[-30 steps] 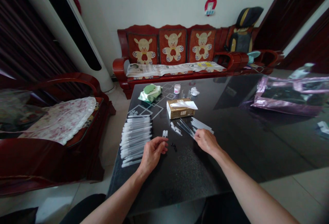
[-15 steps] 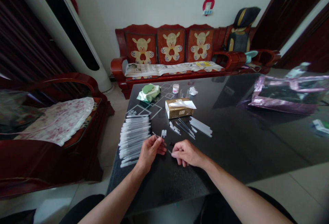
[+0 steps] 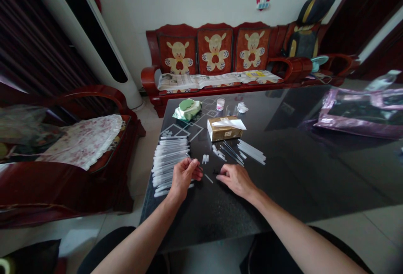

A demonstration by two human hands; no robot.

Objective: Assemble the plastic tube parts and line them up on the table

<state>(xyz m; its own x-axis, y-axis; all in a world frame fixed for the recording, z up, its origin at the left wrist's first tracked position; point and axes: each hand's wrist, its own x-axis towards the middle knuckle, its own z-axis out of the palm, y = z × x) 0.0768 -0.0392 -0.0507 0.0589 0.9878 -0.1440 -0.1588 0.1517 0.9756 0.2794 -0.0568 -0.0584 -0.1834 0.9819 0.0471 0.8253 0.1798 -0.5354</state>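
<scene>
My left hand (image 3: 185, 176) is closed around a thin pen refill (image 3: 209, 178), whose pale end points down and right toward my other hand. Beside that hand lies a row of white translucent pens (image 3: 170, 156). With fingers pinched, my right hand (image 3: 236, 179) is at the small black plugs (image 3: 215, 172) on the table; whether one is between its fingertips cannot be made out. Two white pen caps (image 3: 205, 158) stand just beyond my hands. Farther up lie more white caps (image 3: 218, 152), several dark refills (image 3: 233, 152) and a bundle of white pen tubes (image 3: 252, 151).
A tissue box (image 3: 226, 129) sits behind the pen parts on the dark table (image 3: 283, 173). Green wipes (image 3: 187, 110), a small cup (image 3: 220, 104) and crumpled tissue (image 3: 242, 107) are farther back. At right lies a purple-edged clear bag (image 3: 362, 112).
My right hand has left the dark refills and come down-left to the black plugs. A refill now shows in my left hand. The view has shifted slightly.
</scene>
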